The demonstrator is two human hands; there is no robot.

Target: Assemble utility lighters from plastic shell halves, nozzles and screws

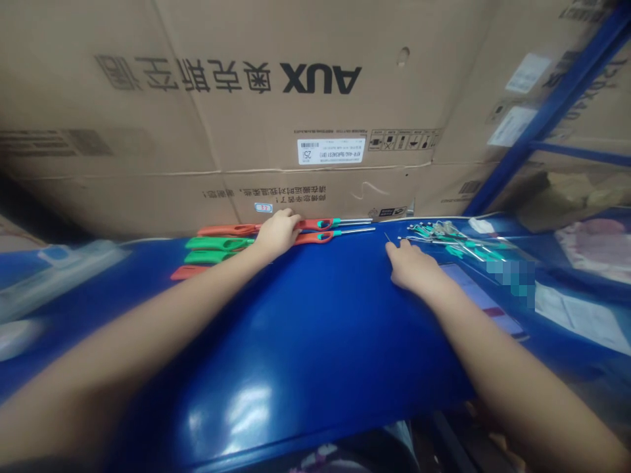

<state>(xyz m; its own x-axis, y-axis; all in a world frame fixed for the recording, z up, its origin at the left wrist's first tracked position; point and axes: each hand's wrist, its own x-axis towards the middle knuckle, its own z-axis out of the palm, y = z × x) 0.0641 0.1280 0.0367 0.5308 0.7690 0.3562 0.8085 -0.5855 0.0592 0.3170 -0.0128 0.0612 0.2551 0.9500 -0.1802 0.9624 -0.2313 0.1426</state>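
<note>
My left hand [279, 233] is closed over the middle of the red long-nosed lighters [315, 237], which lie at the back of the blue table. Their thin metal rods point right, with teal collars at the base. Under and beside my left wrist are green lighter bodies [217, 244] and another red handle [187, 271]. My right hand [413, 263] is at the left end of a pile of metal rods with teal ends [446, 238]. Its fingers are curled together. A thin dark tip shows by the thumb, but what they hold is hidden.
A large cardboard box [236, 125] stands upright along the back edge of the table [305, 341]. A flat phone-like screen [483, 302] lies beside my right forearm. Clear plastic packaging [64, 272] is at left, and a white sheet [582, 315] at right. A blue metal post [547, 112] rises behind.
</note>
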